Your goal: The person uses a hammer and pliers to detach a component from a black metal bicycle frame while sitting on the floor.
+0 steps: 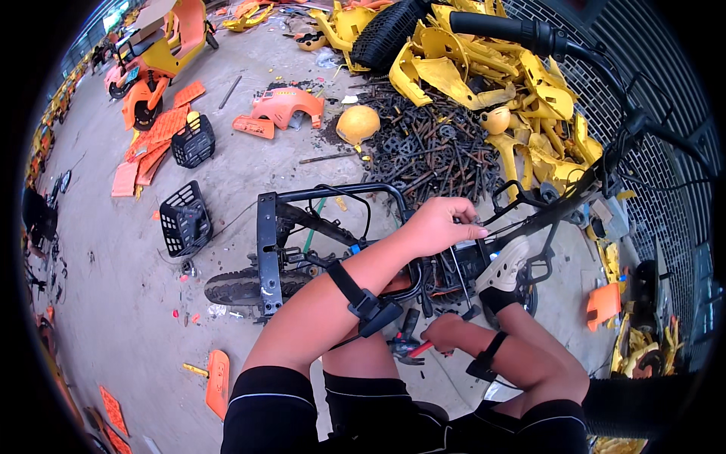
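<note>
A cardboard box (155, 13), flat and tan, sits on the seat of an orange and yellow scooter (162, 49) at the far left of my yard view. Near my feet and around my work, I see no labels, signs or screens that I can make out.

Daylight, bright, even; overcast feel, no hard sun patches. Concrete floor (113, 303) pale, slightly washed out. Shadows soft, short, sitting close under stripped scooter frame (302, 227). No strong glare; mild sheen on yellow plastic panels (529, 98). Colours saturated. Centre sharp, left hand (439, 225) crisp. Heavy fisheye: black vignette in all corners, metal grille (658, 113) lines bowing at right rim. Edge detail smeared, compressed; far-left scooters small, soft.
</note>
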Tool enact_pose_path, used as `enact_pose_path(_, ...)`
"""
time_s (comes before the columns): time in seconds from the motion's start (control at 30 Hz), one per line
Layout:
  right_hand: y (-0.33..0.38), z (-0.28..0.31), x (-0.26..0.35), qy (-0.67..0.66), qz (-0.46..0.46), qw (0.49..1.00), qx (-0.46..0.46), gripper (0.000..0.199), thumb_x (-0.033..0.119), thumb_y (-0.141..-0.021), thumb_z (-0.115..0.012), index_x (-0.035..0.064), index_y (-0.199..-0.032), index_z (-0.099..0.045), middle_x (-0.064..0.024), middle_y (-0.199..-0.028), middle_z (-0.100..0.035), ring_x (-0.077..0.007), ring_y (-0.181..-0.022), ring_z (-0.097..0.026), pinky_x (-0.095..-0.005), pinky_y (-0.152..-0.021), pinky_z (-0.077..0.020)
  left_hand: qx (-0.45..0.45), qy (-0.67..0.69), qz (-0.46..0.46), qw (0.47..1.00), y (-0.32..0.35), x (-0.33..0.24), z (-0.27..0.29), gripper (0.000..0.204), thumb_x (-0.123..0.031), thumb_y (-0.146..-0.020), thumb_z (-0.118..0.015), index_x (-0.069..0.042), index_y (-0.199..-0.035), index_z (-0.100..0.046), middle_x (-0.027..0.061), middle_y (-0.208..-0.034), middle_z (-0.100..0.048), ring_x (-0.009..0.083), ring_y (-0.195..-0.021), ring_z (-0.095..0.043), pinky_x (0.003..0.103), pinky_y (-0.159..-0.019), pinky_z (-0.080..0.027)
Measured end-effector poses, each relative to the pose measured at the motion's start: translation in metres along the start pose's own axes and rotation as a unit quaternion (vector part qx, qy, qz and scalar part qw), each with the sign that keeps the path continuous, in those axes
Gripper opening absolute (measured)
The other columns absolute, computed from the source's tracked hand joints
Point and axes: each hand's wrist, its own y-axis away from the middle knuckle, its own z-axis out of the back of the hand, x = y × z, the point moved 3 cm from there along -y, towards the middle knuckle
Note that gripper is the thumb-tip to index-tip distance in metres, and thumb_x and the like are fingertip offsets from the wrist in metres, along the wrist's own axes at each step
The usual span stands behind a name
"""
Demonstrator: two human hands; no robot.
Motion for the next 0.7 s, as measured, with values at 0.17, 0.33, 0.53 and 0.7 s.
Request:
enact_pose_path(0.17,0.162,0.097,-0.018,0.009,-0.079,0.993,-0.086,0.026,0.017,-0.079,-0.061,0.0154,-0.103,-0.071,-0.009,-0.083,-0.07,-0.0331,-0.083,-0.07,-0.0456,-0.069,-0.0542,-0.016,-0.026,0.044,0.999,0.013,0.001,0.023,0.025,-0.023,-0.085,-0.08,-0.003,-0.098,-0.072,0.0004,-0.083,-0.069,0.006,-0.076,-0.059,0.025,-0.07,-0.049)
enact_pose_path(0.33,0.304,0.1,-0.02,-0.21,-0.036,0.872,-0.441,0.021,0.018,-0.084,-0.068,0.0091,-0.104,-0.066,-0.0095,-0.084,-0.069,-0.0315,-0.077,-0.067,-0.0407,-0.066,-0.0509,-0.005,-0.02,0.046,0.999,0.01,-0.002,0.012,0.028,-0.028,-0.086,-0.079,-0.003,-0.098,-0.072,-0.0011,-0.079,-0.065,0.0071,-0.073,-0.056,0.026,-0.069,-0.048)
enact_pose_path(0.53,0.315,0.07,-0.008,-0.693,0.138,0.509,-0.492,0.022,0.015,-0.1,-0.059,0.0032,-0.117,-0.053,-0.0054,-0.086,-0.061,-0.0134,-0.066,-0.058,-0.0291,-0.059,-0.0469,0.016,-0.058,0.082,0.995,0.012,-0.002,0.003,0.02,-0.019,-0.089,-0.075,-0.001,-0.099,-0.072,-0.0003,-0.086,-0.068,0.007,-0.08,-0.059,0.025,-0.073,-0.048)
enact_pose_path(0.7,0.292,0.081,-0.007,-0.858,0.155,0.331,-0.361,0.013,0.011,-0.097,-0.057,0.0053,-0.107,-0.052,-0.0005,-0.078,-0.053,-0.008,-0.058,-0.049,-0.0243,-0.048,-0.0404,-0.04,-0.123,0.081,0.988,0.013,0.001,-0.002,0.018,-0.018,-0.092,-0.072,-0.001,-0.098,-0.071,0.0,-0.086,-0.069,0.007,-0.079,-0.058,0.025,-0.072,-0.048)
